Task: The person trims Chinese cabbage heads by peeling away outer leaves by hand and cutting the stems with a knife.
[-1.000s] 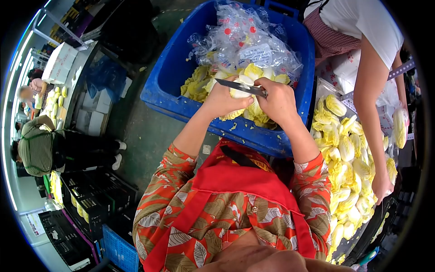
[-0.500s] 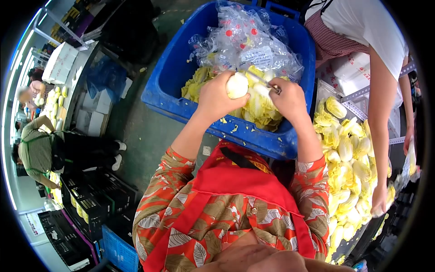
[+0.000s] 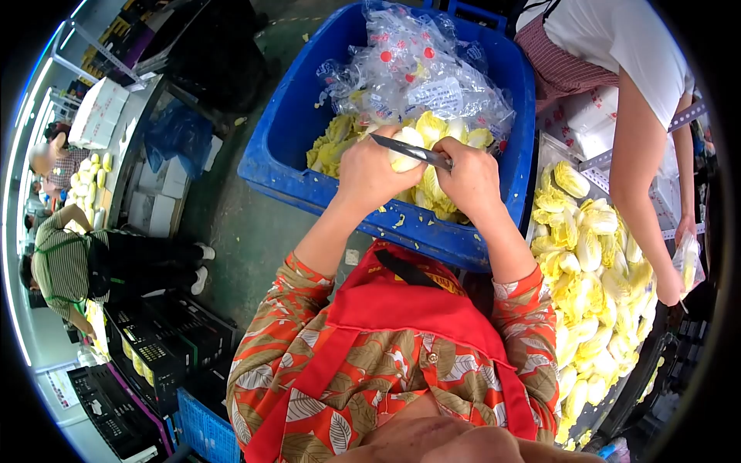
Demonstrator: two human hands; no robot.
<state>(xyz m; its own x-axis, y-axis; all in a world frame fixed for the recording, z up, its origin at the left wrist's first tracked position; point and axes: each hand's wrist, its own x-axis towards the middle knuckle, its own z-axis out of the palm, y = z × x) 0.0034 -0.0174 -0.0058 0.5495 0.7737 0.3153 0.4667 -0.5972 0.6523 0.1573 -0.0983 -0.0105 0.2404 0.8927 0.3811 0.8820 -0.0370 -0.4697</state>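
My left hand (image 3: 376,171) is closed around a pale napa cabbage (image 3: 407,160), its white base end facing right. Gripped in my right hand (image 3: 468,174) is a knife (image 3: 413,151), whose blade lies across the cabbage's base and points left. Both hands are over the near side of a blue bin (image 3: 278,185). Beneath them lie yellow cabbage leaves (image 3: 429,127) and trimmed pieces. Crumpled clear plastic bags (image 3: 432,69) with red dots fill the bin's far part.
On the right, a heap of yellow napa cabbages (image 3: 590,293) covers a table. A co-worker's arm (image 3: 642,185) reaches past it, and their hand holds a clear bag (image 3: 685,258). Black crates (image 3: 162,339) and another person in a striped shirt (image 3: 65,251) are at left.
The knife has swung from beyond the cabbage to across its base, with my right hand moving left and slightly down. The co-worker's arm and bag have shifted too.
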